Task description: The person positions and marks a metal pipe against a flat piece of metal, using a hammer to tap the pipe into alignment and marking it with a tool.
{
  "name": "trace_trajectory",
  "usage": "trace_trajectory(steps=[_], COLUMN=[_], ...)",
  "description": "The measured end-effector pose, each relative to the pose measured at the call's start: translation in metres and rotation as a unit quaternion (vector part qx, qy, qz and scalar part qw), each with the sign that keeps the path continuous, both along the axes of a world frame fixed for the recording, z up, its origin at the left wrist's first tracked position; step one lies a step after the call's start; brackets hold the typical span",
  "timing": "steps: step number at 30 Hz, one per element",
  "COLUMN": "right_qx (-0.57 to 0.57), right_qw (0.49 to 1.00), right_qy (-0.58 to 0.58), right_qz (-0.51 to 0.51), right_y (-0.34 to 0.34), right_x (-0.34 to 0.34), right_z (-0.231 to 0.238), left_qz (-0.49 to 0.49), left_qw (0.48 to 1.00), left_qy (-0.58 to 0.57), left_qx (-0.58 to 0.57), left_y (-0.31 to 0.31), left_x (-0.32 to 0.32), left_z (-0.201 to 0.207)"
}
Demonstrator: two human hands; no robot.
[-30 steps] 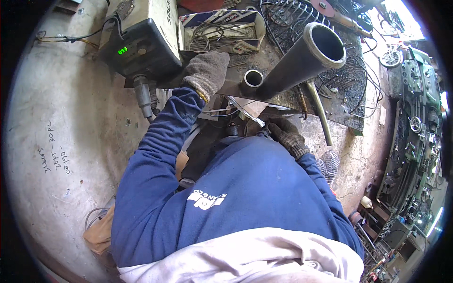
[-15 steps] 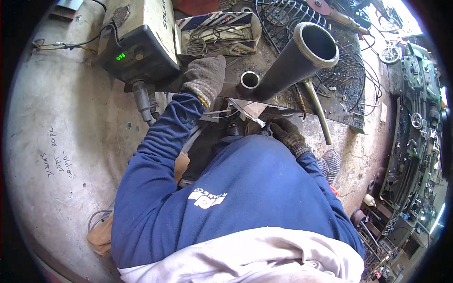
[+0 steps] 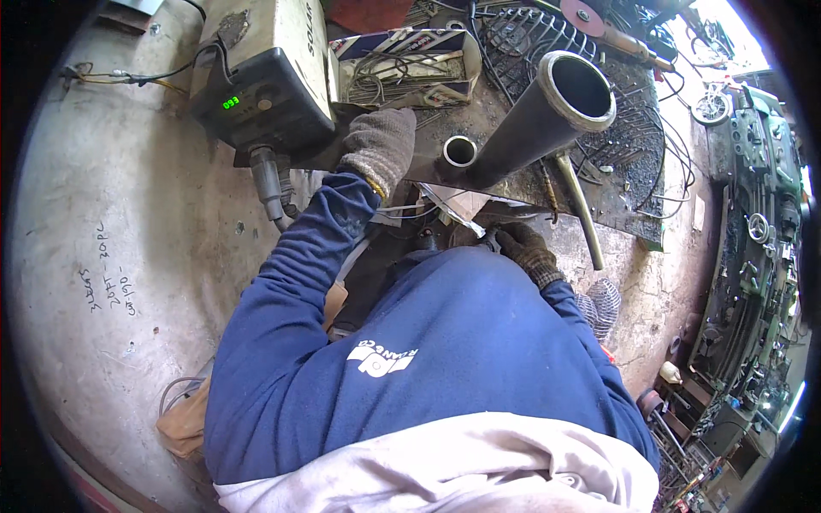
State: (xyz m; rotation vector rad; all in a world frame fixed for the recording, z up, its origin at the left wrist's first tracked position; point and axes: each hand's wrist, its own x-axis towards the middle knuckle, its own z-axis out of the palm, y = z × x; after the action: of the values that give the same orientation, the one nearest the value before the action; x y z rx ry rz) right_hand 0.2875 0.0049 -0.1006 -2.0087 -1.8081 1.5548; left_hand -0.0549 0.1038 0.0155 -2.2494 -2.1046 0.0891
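Note:
My left hand [image 3: 380,147], in a grey knitted glove, rests at the bench's near edge beside the welding machine [image 3: 261,103]. Its fingers look curled, and whatever they may hold is hidden beneath. My right hand [image 3: 524,246], in a darker, dirty glove, is low in front of my body, below the bench edge. Its fingers are bent around something dark that I cannot make out. Just left of it lies a crumpled silvery strip [image 3: 462,219]. On the bench, a tall dark steel pipe [image 3: 539,124] with a thick rim stands beside a short pipe piece [image 3: 458,152].
An open carton [image 3: 402,68] of thin rods and wire sits behind my left hand. An angle grinder [image 3: 616,32] and a coiled metal spring [image 3: 534,32] lie at the back right. A metal bar [image 3: 581,214] sticks out over the bench edge. A green lathe [image 3: 757,214] stands far right.
The whole view has shifted slightly, so the bench and its things sit a little lower and further right. Both hands keep nearly the same places against the bench.

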Motion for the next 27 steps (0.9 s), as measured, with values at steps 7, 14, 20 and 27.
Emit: trace_trajectory(steps=[7, 14, 20, 27], right_qx=[0.015, 0.023, 0.026, 0.026], right_qw=[1.000, 0.999, 0.999, 0.999], right_qy=[-0.007, 0.009, -0.007, -0.003], right_qz=[0.009, 0.033, 0.019, 0.020], right_y=[-0.005, -0.004, -0.009, -0.018], right_x=[0.007, 0.007, 0.013, 0.017], right_z=[0.002, 0.007, 0.004, 0.007], left_qz=[0.027, 0.009, 0.039, -0.029], left_qw=[0.998, 1.000, 0.999, 0.999], left_qy=[-0.026, -0.019, -0.006, -0.034], left_qx=[-0.044, -0.018, -0.027, 0.000], left_y=[-0.001, 0.006, 0.000, 0.006], left_x=[0.007, -0.001, 0.009, -0.001], left_z=[0.017, 0.000, 0.006, -0.010])
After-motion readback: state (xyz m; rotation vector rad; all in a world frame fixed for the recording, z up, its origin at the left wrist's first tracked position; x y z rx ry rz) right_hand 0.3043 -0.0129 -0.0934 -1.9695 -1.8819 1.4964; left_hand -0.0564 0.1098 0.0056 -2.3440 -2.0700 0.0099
